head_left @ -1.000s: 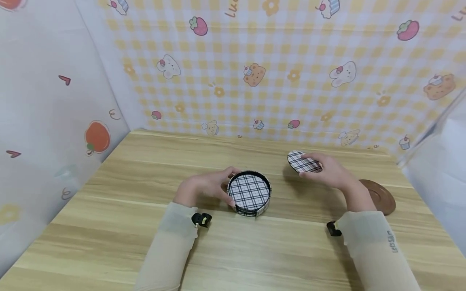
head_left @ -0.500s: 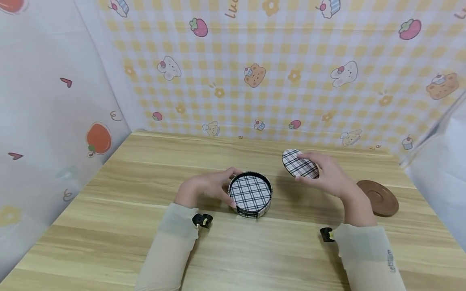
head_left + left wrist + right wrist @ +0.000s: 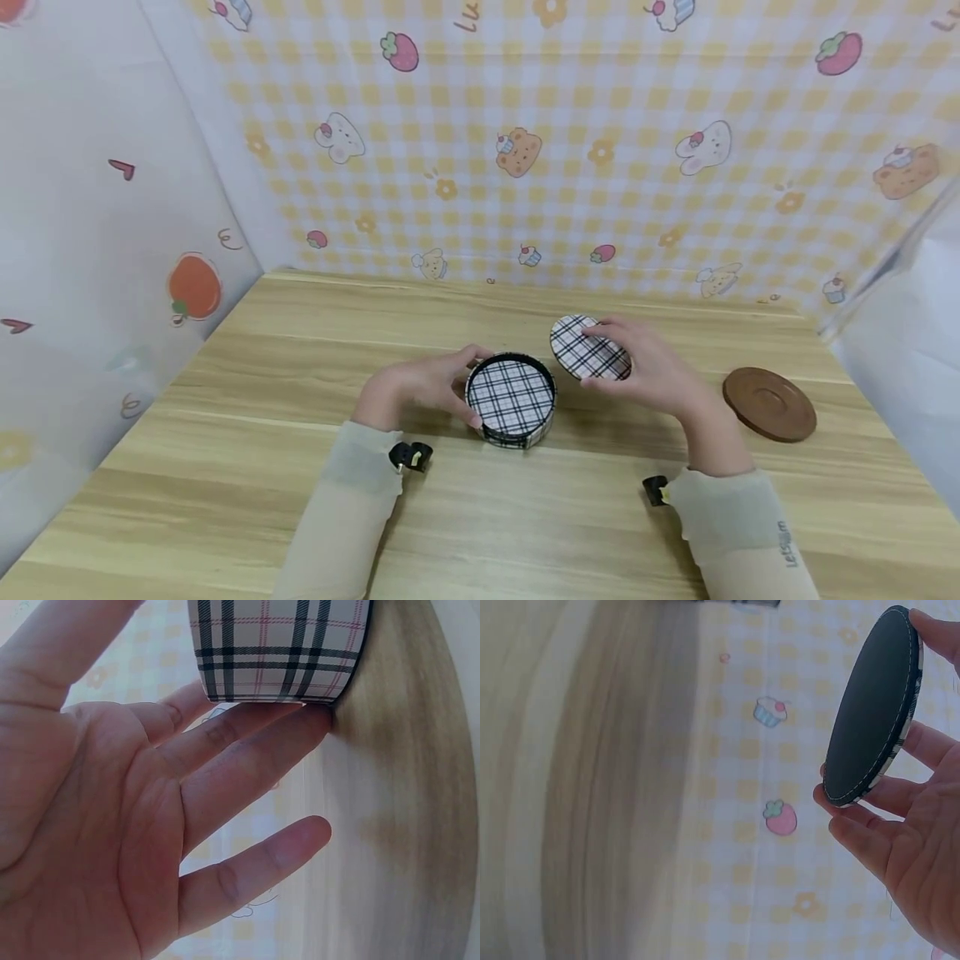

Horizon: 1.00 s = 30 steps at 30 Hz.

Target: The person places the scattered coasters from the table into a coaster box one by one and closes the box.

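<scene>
A round plaid coaster holder (image 3: 539, 432) with a black inner rim stands on the table, and a plaid coaster (image 3: 512, 397) lies inside it. My left hand (image 3: 420, 383) holds the holder's left side between thumb and fingers. In the left wrist view its plaid wall (image 3: 277, 649) meets several fingers, while the little finger stands apart. My right hand (image 3: 654, 368) pinches another plaid coaster (image 3: 581, 348) by its edge, tilted above the table just right of the holder. The right wrist view shows this coaster's black stitched underside (image 3: 874, 712).
A brown round saucer-like disc (image 3: 770, 404) lies on the wooden table (image 3: 225, 467) to the right, beyond my right forearm. A yellow checked cloth (image 3: 480, 200) with cartoon prints hangs behind the table, and a white printed cloth (image 3: 97, 225) hangs at the left.
My right hand has carried its coaster leftward, closer to the holder, and its forearm has uncovered the brown disc. My left hand keeps its hold, and the holder has stayed put.
</scene>
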Motion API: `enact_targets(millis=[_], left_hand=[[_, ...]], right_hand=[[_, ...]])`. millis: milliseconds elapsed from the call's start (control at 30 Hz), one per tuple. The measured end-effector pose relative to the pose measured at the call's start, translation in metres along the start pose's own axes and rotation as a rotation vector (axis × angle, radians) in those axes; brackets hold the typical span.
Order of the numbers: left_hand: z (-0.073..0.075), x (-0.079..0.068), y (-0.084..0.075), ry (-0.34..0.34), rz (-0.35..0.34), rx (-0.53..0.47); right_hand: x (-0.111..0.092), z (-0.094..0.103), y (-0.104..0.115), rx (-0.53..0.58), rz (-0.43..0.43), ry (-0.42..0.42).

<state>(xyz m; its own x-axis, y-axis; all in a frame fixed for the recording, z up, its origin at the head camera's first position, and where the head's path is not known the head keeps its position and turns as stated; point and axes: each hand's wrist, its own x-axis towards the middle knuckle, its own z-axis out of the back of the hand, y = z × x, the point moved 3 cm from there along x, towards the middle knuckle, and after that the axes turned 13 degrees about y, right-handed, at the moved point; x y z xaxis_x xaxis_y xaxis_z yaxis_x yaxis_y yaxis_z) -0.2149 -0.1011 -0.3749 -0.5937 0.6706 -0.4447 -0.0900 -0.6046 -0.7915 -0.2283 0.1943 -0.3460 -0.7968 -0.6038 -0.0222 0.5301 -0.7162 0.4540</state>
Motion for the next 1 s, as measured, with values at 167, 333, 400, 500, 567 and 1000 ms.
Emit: enact_targets(millis=[167, 333, 400, 500, 567, 1000], left_hand=[[0.0, -0.002, 0.0, 0.014, -0.016, 0.0], [0.0, -0.001, -0.001, 0.018, -0.016, 0.009], [0.001, -0.001, -0.002, 0.018, -0.014, 0.024], [0.002, -0.001, -0.001, 0.017, -0.01, 0.04], [0.002, -0.001, -0.001, 0.017, -0.006, 0.027], [0.001, -0.002, -0.001, 0.016, -0.019, 0.051]], right_hand=[[0.006, -0.007, 0.011, -0.006, 0.024, 0.028], [0.009, -0.012, 0.02, -0.001, 0.029, 0.057], [0.01, -0.014, 0.023, -0.004, 0.032, 0.058], [0.012, -0.016, 0.028, -0.006, 0.046, 0.054], [0.013, -0.018, 0.031, -0.004, 0.061, 0.054], [0.021, -0.035, 0.053, -0.042, 0.108, 0.132]])
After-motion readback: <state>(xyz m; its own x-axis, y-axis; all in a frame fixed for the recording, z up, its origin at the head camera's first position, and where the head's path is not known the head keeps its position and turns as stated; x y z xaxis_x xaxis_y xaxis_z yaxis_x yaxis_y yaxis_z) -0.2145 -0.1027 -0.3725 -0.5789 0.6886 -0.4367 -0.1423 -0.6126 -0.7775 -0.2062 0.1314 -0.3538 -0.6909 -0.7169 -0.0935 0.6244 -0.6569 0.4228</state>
